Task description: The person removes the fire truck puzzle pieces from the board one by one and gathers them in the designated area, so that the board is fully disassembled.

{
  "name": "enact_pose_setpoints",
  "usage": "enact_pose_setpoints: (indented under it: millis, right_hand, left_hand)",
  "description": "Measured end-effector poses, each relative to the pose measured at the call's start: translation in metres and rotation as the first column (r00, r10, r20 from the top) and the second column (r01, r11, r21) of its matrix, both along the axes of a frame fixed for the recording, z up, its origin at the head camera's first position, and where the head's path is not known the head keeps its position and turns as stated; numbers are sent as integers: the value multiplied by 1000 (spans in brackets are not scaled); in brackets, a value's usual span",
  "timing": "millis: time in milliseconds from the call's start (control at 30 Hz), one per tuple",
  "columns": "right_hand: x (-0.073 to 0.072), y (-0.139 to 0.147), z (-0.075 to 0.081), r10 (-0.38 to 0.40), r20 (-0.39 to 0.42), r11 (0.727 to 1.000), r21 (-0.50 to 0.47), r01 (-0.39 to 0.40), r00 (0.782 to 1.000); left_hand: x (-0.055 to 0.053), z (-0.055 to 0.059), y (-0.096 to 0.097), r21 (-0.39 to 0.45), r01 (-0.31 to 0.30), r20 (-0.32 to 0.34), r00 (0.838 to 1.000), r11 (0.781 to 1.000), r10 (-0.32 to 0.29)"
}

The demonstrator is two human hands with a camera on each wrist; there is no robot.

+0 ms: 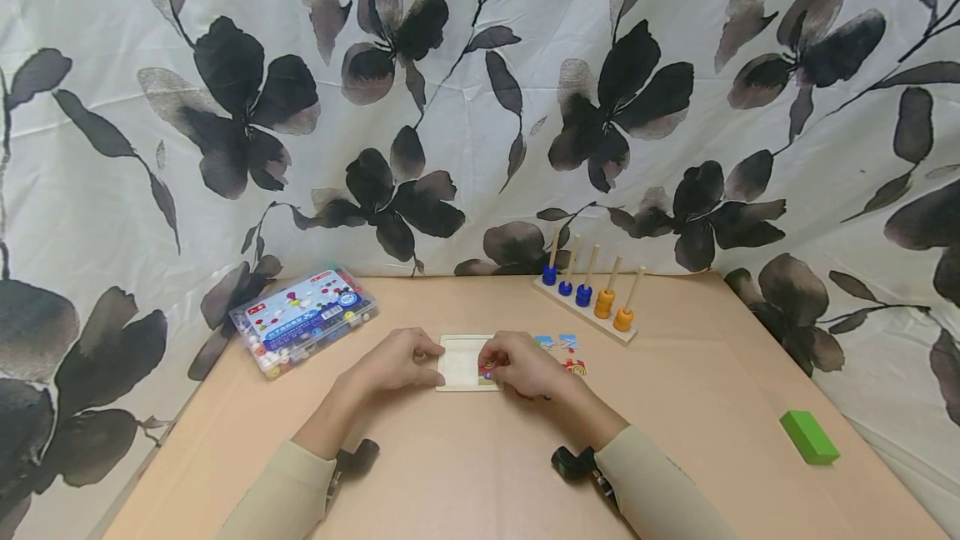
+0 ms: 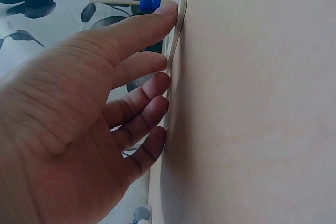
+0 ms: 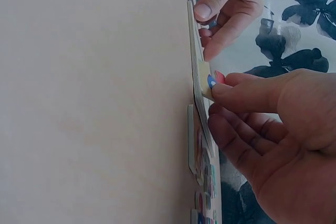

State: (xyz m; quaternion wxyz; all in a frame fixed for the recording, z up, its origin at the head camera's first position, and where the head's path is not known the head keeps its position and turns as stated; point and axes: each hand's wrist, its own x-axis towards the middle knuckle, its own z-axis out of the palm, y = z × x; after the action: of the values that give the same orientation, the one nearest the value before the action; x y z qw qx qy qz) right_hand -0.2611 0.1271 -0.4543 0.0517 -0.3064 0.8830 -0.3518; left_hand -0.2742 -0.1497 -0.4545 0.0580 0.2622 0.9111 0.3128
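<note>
A flat, pale wooden puzzle tray [image 1: 459, 365] with a raised rim lies in the middle of the table. My left hand [image 1: 401, 359] is at its left edge, thumb and forefinger touching the rim. The other fingers [image 2: 152, 148] are loosely bent beside it. With thumb and forefinger, my right hand [image 1: 525, 365] pinches a small picture puzzle piece [image 3: 205, 78] at the tray's right part, tilted against it in the right wrist view. Part of its picture is hidden by the fingers. More picture pieces [image 1: 567, 344] lie just right of the tray, some behind my right hand.
At the back right stands a wooden peg stacker [image 1: 622, 332] with blue and orange beads. A clear plastic box [image 1: 307, 319] of colourful beads with a printed label is at the back left. Far right lies a green block [image 1: 810, 437]. A floral curtain [image 1: 480, 107] hangs behind the table.
</note>
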Motion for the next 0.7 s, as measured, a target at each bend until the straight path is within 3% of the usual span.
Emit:
enact_pose_setpoints:
  millis: [400,700]
  right_hand:
    - [0,2,0,-3,16,1000,-26,3,1000]
    - [3,8,11,-23,35,999,-34,24,999]
  left_hand:
    - [1,0,0,7,-2,5,1000,1000,2]
    - [1,0,0,9,-11,4,1000,1000,11]
